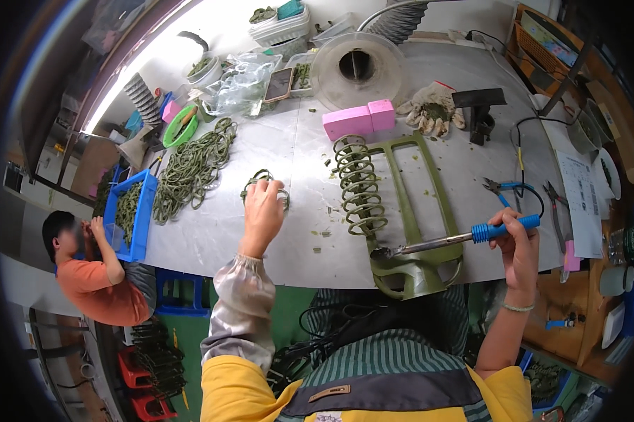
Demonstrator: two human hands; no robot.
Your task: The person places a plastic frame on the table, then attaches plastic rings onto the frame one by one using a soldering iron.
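Left fingers: bent down over a small cluster of dark-green loops point(261, 174), the left hand point(263, 213) right on them mid-desk; how tightly they close, can't tell!
Right fingers: wrapped snugly round the ribbed blue handle of a metal-shafted iron point(503, 228), right hand point(519, 259) holding it low, tip at the frame's near-left corner.
Frame: olive-green, long-slotted frame point(404, 198) lying at the near edge, green wire spiral point(359, 184) along its left side.
Desk: pale grey, smooth-topped desk point(296, 260), green snippets scattered beside the spiral.
Far side: pink rectangular block point(346, 123), soiled white fabric glove point(436, 109), round translucent cover point(324, 91) with a dark opening.
Left end: big heap of green loops point(197, 165), blue plastic tray point(148, 204) just beyond.
Right end: blue-handled cutters point(498, 187) near a printed white sheet point(577, 204).
Room: orange-shirted co-worker point(99, 285) seated left, green floor point(286, 306) below, bright strip light above!
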